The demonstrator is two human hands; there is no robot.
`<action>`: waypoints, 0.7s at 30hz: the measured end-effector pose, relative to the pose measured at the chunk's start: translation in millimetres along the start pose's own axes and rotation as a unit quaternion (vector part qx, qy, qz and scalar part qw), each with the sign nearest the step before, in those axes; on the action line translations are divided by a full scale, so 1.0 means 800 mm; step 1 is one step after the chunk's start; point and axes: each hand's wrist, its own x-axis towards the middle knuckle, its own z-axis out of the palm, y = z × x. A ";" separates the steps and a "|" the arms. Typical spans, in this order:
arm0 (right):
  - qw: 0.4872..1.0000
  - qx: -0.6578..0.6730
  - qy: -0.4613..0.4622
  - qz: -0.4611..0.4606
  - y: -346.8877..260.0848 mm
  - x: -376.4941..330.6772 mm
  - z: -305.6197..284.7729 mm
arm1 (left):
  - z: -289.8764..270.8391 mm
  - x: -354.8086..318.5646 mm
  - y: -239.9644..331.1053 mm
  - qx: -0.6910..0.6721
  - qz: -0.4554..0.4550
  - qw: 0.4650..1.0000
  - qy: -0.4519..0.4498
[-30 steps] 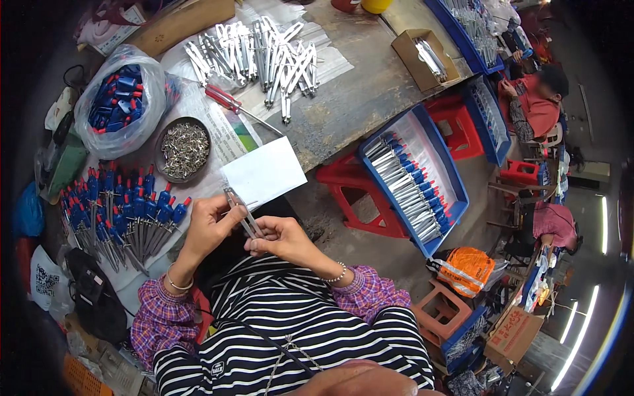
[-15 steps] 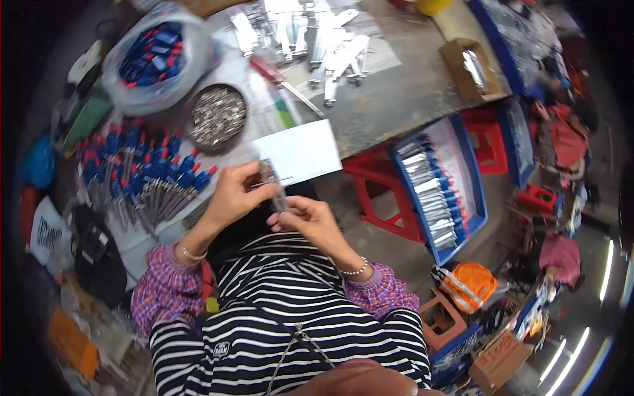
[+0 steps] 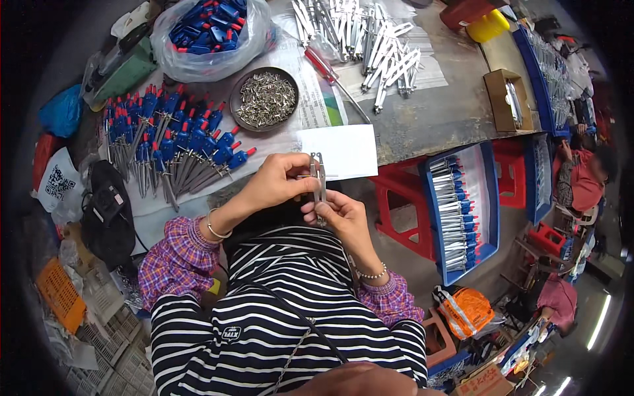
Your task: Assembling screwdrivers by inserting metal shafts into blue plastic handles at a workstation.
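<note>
In front of my striped shirt, both hands grip a slim silver metal piece (image 3: 319, 177) made of long narrow arms, standing nearly upright. My left hand (image 3: 281, 181) pinches its upper part between thumb and fingers. Lower down, my right hand (image 3: 341, 212) has thumb and fingertips closed on its bottom end. Just behind the piece is a white paper card (image 3: 350, 150) at the table's near edge. A dark round dish of small metal pins (image 3: 265, 99) stands beyond my left hand. Left of that hand lies a heap of metal tools with blue, red-tipped handles (image 3: 191, 138).
A clear bag of blue plastic parts (image 3: 210, 30) stands at the far left. A red-handled screwdriver (image 3: 337, 80) lies before a pile of silver metal pieces (image 3: 389, 49). To the right, a blue tray (image 3: 492, 214) holds rows of tools beside red stools (image 3: 404, 218). A person (image 3: 581, 175) sits farther right.
The whole view has shifted, with the table's contents now farther right. The metal piece stands straighter than before, and both hands keep their hold on it.
</note>
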 end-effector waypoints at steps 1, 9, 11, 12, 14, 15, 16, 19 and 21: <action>1.000 0.000 0.000 0.000 0.001 0.000 0.000 | 0.000 0.000 0.000 0.000 0.000 1.000 0.000; 0.998 -0.044 0.009 -0.035 0.006 -0.005 -0.003 | 0.009 0.000 0.009 -0.009 0.020 1.000 0.015; 0.998 -0.045 0.008 -0.031 0.005 -0.006 -0.001 | 0.009 -0.002 0.004 -0.012 0.019 1.000 0.017; 0.999 -0.045 0.008 -0.028 0.006 -0.006 -0.001 | 0.008 -0.002 0.002 -0.015 0.018 1.000 0.017; 0.999 -0.045 0.007 -0.029 0.007 -0.006 -0.001 | 0.005 -0.002 0.002 -0.008 0.008 1.000 0.007; 0.998 -0.046 0.007 -0.031 0.008 -0.007 -0.001 | 0.005 -0.003 0.002 -0.001 0.000 1.000 -0.004; 0.999 -0.032 0.007 -0.028 0.008 -0.006 0.000 | 0.004 -0.003 0.003 -0.001 -0.002 1.000 -0.004; 0.999 -0.024 0.007 -0.032 0.011 -0.007 0.000 | 0.005 -0.003 0.004 -0.007 -0.006 1.000 -0.007; 0.999 -0.026 0.015 -0.033 0.013 -0.007 0.001 | 0.006 -0.003 0.005 -0.004 -0.002 1.000 -0.005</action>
